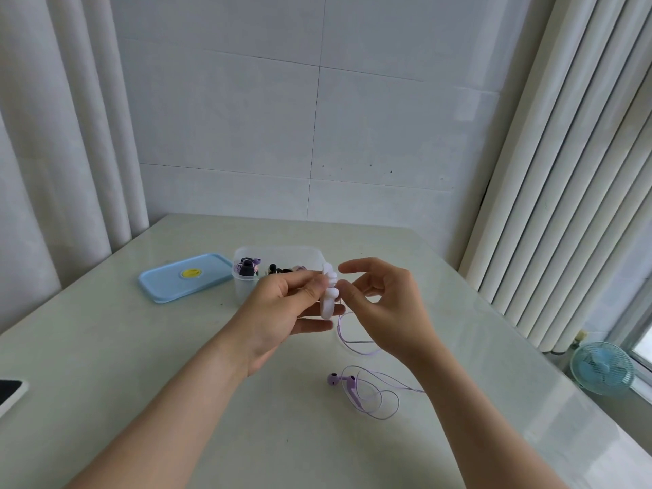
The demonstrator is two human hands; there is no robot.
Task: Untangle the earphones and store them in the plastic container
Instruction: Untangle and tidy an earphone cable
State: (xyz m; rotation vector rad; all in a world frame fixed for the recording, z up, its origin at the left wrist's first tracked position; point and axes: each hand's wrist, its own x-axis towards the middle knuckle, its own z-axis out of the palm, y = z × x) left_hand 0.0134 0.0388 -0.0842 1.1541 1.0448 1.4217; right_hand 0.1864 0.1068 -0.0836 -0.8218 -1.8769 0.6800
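Purple earbuds [344, 380] on table [141, 382], apart from left hand [282, 305] grip on white winder [328, 307].

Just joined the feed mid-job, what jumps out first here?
Both hands meet at centre: the left hand pinches a white cord holder, the right hand close beside it. Purple earphones lie loose on the table nearer the person. Behind the hands stands an open plastic container, its blue lid to its left.

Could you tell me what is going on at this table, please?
A person's left hand holds a white cable winder, with the right hand close beside it. The purple earphones lie on the table, their cable rising toward the winder. The clear plastic container stands open, its blue lid beside it.
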